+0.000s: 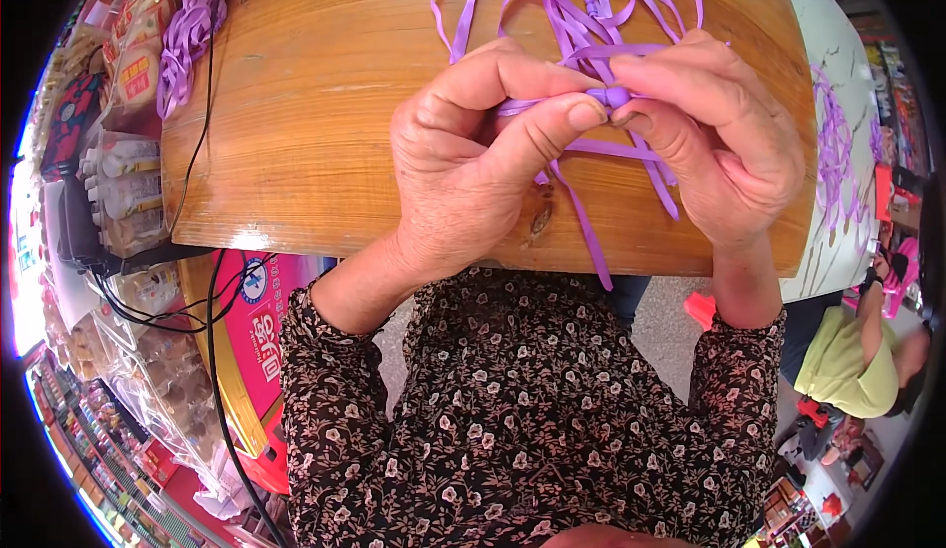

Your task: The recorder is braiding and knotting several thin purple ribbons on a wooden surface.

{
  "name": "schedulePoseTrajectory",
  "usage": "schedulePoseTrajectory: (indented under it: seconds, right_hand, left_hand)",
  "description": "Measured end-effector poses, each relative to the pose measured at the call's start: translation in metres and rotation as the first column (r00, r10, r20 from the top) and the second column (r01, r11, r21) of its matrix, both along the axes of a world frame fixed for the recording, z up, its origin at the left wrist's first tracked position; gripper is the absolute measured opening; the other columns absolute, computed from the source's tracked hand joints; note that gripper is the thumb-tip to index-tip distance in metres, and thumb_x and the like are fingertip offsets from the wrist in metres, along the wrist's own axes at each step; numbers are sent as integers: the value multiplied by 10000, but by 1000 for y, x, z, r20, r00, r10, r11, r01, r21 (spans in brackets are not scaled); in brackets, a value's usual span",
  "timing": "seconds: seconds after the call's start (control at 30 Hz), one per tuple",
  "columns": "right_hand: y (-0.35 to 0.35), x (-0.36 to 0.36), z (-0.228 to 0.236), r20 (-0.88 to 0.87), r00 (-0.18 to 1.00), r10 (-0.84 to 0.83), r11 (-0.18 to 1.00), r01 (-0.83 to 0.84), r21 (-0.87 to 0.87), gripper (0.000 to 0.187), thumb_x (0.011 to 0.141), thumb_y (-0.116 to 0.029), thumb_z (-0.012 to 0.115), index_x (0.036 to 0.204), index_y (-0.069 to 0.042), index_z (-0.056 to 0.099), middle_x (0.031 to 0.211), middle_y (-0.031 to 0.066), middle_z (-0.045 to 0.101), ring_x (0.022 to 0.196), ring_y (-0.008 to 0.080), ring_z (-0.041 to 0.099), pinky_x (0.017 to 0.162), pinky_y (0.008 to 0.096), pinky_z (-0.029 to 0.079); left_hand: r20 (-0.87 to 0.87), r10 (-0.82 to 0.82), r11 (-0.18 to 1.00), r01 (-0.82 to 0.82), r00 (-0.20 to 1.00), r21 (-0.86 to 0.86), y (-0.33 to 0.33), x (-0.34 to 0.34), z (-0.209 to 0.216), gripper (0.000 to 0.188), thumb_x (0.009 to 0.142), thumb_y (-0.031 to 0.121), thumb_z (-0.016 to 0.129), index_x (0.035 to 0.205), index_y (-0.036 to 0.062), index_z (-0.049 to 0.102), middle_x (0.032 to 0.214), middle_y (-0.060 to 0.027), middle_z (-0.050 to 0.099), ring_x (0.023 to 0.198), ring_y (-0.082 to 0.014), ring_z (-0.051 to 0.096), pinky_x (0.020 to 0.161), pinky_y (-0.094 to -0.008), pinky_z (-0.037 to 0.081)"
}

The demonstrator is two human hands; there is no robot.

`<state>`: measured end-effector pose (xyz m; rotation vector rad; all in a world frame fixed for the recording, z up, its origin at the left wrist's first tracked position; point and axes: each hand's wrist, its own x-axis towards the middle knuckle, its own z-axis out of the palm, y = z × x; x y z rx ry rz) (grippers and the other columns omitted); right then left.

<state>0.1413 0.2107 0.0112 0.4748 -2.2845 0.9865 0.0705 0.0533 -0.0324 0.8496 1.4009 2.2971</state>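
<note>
Over the wooden table, both my hands pinch a small purple plastic piece joined to a purple ribbon. My left hand holds its left side and the ribbon between thumb and index finger. From the other side, my right hand grips with thumb and index finger bent against it. Loose ribbon ends hang below the fingers toward the near table edge. Just beyond my hands lies a tangled heap of purple ribbons. How the plastic piece and ribbon join is partly hidden by my fingertips.
The wooden table has a bundle of purple ribbons at its left edge. Black cables run down the left side, beside packaged goods. More purple ribbons lie on a white marbled surface at right. A person in yellow-green is farther right.
</note>
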Motion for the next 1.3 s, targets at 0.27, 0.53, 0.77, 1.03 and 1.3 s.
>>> schedulePoseTrajectory:
  seconds: [0.27, 0.53, 0.77, 1.03, 1.3]
  right_hand:
    - [2, 2, 4, -84, 996, 5, 990, 7, 140, 148, 749, -11, 661, 883, 42, 627, 809, 111, 601, 681, 192, 561, 570, 262, 438]
    - [-3, 8, 6, -129, 991, -25, 980, 50, 194, 160, 755, -77, 671, 874, 22, 630, 780, 94, 582, 645, 194, 533, 549, 274, 403]
    - [-4, 8, -3, -90, 996, -26, 980, 43, 193, 195, 808, -146, 639, 846, 35, 576, 725, 84, 544, 595, 190, 478, 527, 285, 361]
    - [-5, 3, -3, -29, 999, 19, 992, -16, 125, 301, 834, -216, 624, 917, 69, 573, 762, 106, 565, 595, 150, 463, 543, 243, 365]
    - [-10, 7, -2, 163, 986, -34, 978, 67, -200, 333, 752, -19, 678, 1042, 101, 567, 875, 145, 616, 778, 149, 566, 621, 234, 431]
  left_hand:
    - [118, -59, 998, 59, 991, 6, 0, 6, 3, 32, 804, 8, 647, 836, 11, 646, 764, 14, 580, 651, -17, 482, 549, -156, 370]
    - [-83, -29, 999, 27, 996, -21, -1, 9, 5, 49, 787, -7, 641, 834, 6, 635, 747, -22, 554, 660, -75, 466, 597, -208, 362]
    - [-198, 41, 994, -60, 979, -86, -2, 10, 4, 46, 758, 13, 684, 783, 24, 647, 678, 1, 526, 584, -72, 430, 517, -208, 325]
    - [-54, 78, 997, -78, 995, 7, 1, 11, 1, 22, 791, 7, 656, 811, 11, 646, 697, 23, 531, 580, -16, 420, 504, -167, 314]
    - [88, 60, 994, -67, 994, 85, 2, 10, -1, 32, 806, 6, 640, 838, 3, 647, 716, 35, 530, 590, 5, 423, 504, -150, 316]
